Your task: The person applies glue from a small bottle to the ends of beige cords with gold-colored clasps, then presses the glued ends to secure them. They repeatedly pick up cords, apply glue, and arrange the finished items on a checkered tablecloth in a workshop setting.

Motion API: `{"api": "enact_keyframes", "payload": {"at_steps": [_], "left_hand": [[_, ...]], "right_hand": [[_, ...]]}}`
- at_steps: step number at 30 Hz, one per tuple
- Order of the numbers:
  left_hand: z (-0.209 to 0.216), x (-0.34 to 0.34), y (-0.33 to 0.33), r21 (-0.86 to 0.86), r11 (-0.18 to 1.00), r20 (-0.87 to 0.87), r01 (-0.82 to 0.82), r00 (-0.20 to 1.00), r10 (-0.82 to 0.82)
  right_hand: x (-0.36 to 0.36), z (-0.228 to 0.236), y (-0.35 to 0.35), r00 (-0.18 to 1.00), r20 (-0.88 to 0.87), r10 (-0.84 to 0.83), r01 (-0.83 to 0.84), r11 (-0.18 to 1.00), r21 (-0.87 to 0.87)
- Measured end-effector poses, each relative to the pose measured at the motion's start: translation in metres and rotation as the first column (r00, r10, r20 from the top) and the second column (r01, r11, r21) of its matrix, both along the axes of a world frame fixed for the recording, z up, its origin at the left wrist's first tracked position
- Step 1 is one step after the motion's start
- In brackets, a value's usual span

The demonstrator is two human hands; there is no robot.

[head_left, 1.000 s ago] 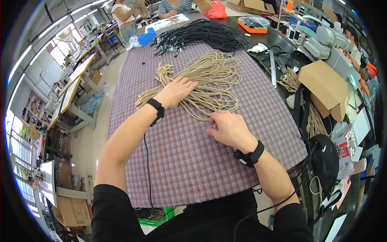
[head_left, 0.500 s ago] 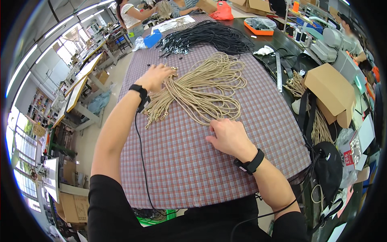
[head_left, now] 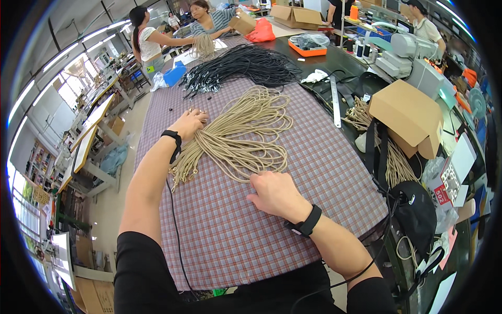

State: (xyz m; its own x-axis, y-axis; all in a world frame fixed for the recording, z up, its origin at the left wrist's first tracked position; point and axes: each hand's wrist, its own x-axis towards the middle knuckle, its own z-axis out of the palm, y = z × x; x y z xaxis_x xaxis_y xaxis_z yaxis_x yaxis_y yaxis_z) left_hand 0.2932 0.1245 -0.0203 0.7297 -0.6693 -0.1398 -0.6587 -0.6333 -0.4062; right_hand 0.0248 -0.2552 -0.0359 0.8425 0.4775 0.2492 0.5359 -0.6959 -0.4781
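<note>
Plaid cloth [head_left: 219, 240] fills the head view's middle, bearing a tan cord bundle [head_left: 235, 138]. Left hand [head_left: 189, 125], fingers half-bent, covers its far-left end; right hand [head_left: 275, 193], fingers curled, is at its near loops; whether either grips, I cannot tell.

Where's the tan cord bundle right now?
In the head view, the tan cord bundle lies left of centre on the checked cloth, below the black cords, left hand at its left end, right hand near its loops.
</note>
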Motion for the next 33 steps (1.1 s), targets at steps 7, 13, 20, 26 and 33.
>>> {"api": "enact_keyframes", "payload": {"at_steps": [7, 13, 20, 26, 33], "left_hand": [[0.039, -0.011, -0.001, -0.155, 0.982, -0.083, -0.112, 0.992, 0.100], [0.126, -0.043, -0.038, -0.217, 0.938, -0.145, -0.271, 0.959, 0.244], [0.181, -0.152, -0.067, -0.416, 0.764, -0.356, -0.493, 0.861, 0.362], [0.158, -0.251, -0.120, -0.517, 0.797, -0.275, -0.312, 0.942, 0.191], [0.087, -0.307, -0.179, -0.709, 0.628, -0.249, -0.322, 0.947, 0.205]], "right_hand": [[-0.001, 0.002, -0.003, 1.000, -0.003, 0.003, -0.003, 1.000, 0.014], [-0.001, 0.006, -0.008, 0.999, -0.038, 0.034, -0.032, 0.998, 0.055], [-0.001, 0.025, -0.001, 0.742, -0.275, 0.612, -0.393, 0.729, 0.561], [0.015, 0.025, 0.000, 0.665, -0.124, 0.736, -0.076, 0.232, 0.970], [0.000, 0.096, 0.002, 0.647, -0.288, 0.706, 0.497, -0.105, 0.861]]}}
